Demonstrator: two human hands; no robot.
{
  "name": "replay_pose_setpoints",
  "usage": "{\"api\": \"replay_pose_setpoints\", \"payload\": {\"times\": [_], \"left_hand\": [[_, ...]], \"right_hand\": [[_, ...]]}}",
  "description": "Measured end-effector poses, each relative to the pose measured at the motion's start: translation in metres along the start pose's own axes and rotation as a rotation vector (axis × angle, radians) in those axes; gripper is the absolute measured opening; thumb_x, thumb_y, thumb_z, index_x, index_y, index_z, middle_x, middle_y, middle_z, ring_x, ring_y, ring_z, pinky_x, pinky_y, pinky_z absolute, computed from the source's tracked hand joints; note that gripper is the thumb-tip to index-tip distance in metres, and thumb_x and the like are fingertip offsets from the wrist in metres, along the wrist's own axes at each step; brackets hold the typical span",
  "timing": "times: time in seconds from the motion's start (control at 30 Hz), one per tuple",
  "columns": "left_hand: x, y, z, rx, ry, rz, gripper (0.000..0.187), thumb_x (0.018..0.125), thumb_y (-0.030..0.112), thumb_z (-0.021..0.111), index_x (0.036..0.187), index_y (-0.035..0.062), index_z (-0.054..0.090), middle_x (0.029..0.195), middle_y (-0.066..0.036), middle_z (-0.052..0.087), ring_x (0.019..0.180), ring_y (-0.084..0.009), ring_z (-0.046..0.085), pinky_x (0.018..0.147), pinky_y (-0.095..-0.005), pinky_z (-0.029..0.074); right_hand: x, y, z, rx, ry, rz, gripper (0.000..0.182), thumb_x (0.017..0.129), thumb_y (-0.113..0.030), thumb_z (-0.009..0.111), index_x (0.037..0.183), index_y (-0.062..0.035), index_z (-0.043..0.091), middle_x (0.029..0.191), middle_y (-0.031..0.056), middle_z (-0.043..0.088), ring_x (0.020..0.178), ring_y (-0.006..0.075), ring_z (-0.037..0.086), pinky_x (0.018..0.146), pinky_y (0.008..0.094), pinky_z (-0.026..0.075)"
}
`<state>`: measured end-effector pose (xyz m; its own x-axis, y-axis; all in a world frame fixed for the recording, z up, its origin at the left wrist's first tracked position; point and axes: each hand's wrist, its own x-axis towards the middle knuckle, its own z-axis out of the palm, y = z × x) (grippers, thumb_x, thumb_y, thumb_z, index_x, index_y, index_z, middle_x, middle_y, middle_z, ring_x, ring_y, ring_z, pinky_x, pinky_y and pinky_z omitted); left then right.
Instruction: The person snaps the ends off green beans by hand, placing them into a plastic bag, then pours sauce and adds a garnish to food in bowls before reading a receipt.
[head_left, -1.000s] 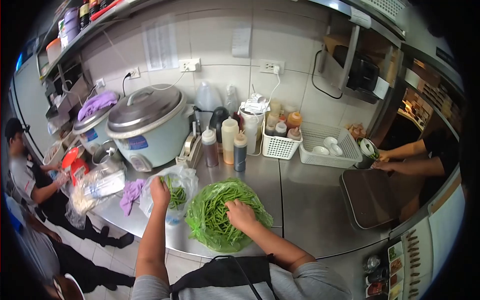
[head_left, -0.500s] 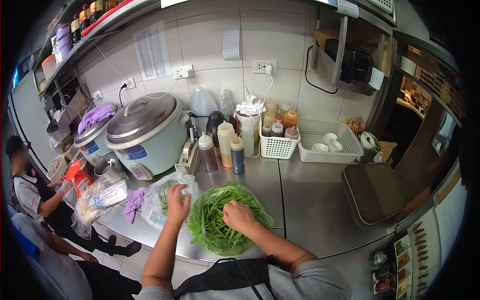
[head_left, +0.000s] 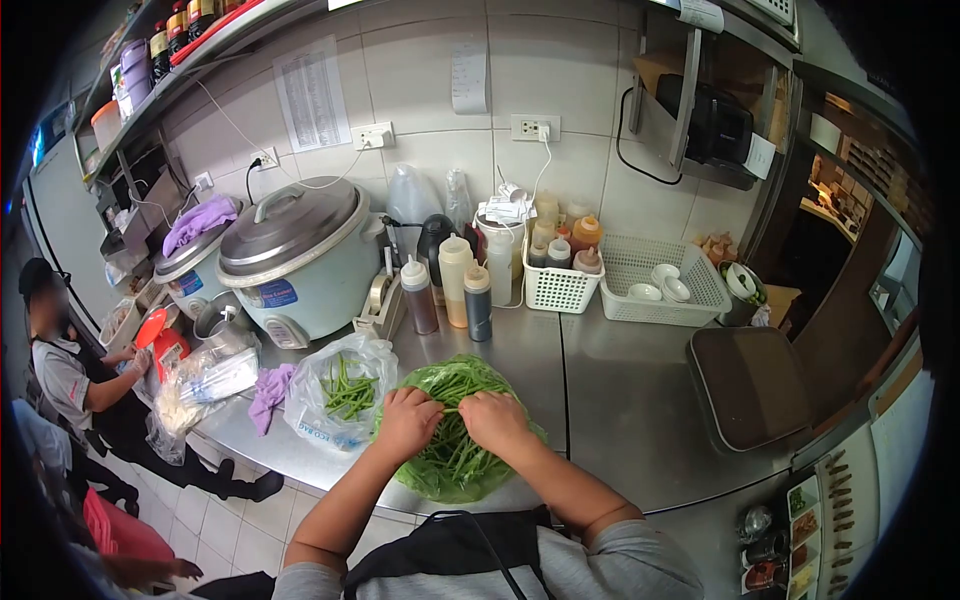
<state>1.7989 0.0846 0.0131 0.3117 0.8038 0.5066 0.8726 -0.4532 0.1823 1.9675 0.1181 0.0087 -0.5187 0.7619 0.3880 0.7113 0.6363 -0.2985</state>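
the left hand and the right hand are held almost together above the green beans, fingers curled; whether a bean is gripped cannot be told. the beans are heaped in a green bag near the counter's front edge. if its soft rim were dragged down by a wrist, beans could be spilled nearward. the clear bag at left could be upset by a bumping left forearm.

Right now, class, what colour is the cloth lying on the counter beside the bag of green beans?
Light purple cloth; the head view shows it best.
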Motion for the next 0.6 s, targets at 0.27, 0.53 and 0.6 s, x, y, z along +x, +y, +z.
{"api": "replay_pose_setpoints", "payload": {"times": [0.27, 0.53, 0.6], "left_hand": [[0.006, 0.012, 0.013, -0.103, 0.117, -0.079, 0.009, 0.066, 0.012, 0.060, 0.074, 0.0083, 0.060, 0.078, -0.005, 0.052, 0.084, -0.0255, 0.047, 0.076, -0.0371, 0.034], [0.007, -0.004, 0.023, -0.945, 0.104, -0.536, 0.011, 0.081, 0.010, 0.048, 0.079, 0.0035, 0.056, 0.071, -0.004, 0.054, 0.063, -0.0138, 0.049, 0.059, -0.0236, 0.039], [0.009, -0.003, 0.020, -1.158, 0.144, -0.597, 0.012, 0.084, 0.009, 0.044, 0.082, 0.0025, 0.054, 0.073, -0.003, 0.054, 0.064, -0.0101, 0.049, 0.059, -0.0210, 0.038]], "right_hand": [[0.002, -0.006, 0.008, 0.414, 0.282, 0.007, 0.013, 0.079, -0.015, 0.048, 0.074, -0.0041, 0.052, 0.068, 0.0112, 0.057, 0.064, 0.0271, 0.056, 0.054, 0.0359, 0.043], [0.004, 0.014, 0.011, 0.689, 0.145, 0.112, 0.017, 0.080, -0.017, 0.048, 0.084, -0.0016, 0.054, 0.076, 0.0127, 0.057, 0.072, 0.0279, 0.056, 0.065, 0.0352, 0.044], [0.000, 0.010, 0.020, 0.698, 0.175, 0.066, 0.019, 0.080, -0.017, 0.049, 0.088, -0.0013, 0.054, 0.082, 0.0135, 0.056, 0.078, 0.0271, 0.055, 0.069, 0.0339, 0.043]]}}
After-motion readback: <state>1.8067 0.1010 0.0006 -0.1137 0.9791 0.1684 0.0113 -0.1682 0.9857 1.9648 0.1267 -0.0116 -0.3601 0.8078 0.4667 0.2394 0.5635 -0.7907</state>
